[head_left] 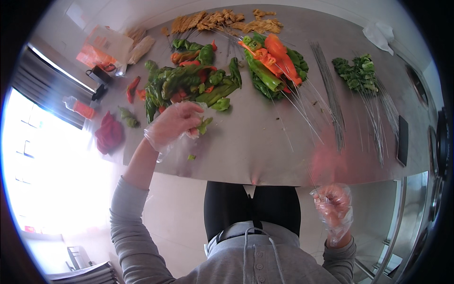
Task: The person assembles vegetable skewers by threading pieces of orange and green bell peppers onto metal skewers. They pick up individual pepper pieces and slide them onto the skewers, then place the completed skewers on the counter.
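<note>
My left hand (179, 122), in a clear plastic glove, hovers at the near edge of a heap of wrinkled green and red peppers (184, 81). A small green pepper piece (204, 125) is at its fingertips and appears pinched there. Past the table's front edge, my right hand (333, 204), gloved alike, is closed around a thin metal skewer (312, 176) that points up toward the table. Skewered orange, red and green peppers (278, 62) lie in a pile at the centre back. A loose green scrap (191, 157) rests near the front edge.
Bare metal skewers (328, 96) lie in a bundle beside skewered leafy greens (356, 72). Brown folded food pieces (220, 21) line the back of the steel table (248, 142). A phone (402, 141) is at right; a red cloth (109, 133) and a bottle (78, 107) stay left.
</note>
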`<state>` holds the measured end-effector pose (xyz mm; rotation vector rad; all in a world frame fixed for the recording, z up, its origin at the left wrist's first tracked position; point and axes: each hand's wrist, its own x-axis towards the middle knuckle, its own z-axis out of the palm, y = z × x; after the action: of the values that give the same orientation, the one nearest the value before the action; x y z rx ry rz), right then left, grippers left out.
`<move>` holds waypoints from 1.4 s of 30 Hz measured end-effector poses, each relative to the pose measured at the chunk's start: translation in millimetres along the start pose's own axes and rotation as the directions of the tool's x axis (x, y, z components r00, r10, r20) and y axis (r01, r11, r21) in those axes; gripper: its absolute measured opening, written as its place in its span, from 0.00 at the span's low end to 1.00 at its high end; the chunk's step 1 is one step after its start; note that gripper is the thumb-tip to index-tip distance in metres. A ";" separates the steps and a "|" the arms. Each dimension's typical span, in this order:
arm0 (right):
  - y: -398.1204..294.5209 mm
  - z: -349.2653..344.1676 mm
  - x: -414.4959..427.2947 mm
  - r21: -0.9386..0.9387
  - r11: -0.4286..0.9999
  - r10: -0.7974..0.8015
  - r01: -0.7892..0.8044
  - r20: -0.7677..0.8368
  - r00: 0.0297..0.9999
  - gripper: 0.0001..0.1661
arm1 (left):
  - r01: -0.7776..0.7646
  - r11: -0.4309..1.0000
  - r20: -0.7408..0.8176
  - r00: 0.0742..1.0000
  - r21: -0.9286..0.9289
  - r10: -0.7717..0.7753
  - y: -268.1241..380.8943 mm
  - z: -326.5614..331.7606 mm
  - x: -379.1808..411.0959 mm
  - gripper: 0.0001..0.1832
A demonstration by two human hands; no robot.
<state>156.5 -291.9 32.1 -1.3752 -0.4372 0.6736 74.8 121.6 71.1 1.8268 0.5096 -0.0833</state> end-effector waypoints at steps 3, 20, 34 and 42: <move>-3.7 0.9 0.9 -0.097 0.995 0.000 0.005 0.052 0.999 0.10 | -0.164 0.661 -0.159 0.903 0.732 0.399 -12.8 -0.9 -3.6 0.17; 2.1 10.1 1.4 -0.096 0.995 -0.036 0.037 0.009 0.999 0.10 | -0.219 0.341 0.065 0.909 0.914 0.411 -21.5 13.8 2.3 0.14; 7.8 15.6 8.5 -0.069 0.997 -0.023 0.025 0.031 0.999 0.10 | -0.014 0.644 -0.206 0.942 0.765 0.265 -15.0 7.4 -9.0 0.12; 8.9 18.2 10.7 -0.101 0.994 -0.037 0.036 0.000 0.999 0.09 | -0.297 0.474 0.008 0.854 0.829 0.520 -16.4 16.2 -21.2 0.20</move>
<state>151.0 -270.7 25.2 -1.4593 -0.4991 0.6274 52.6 103.9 57.8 2.8754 0.1549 0.3132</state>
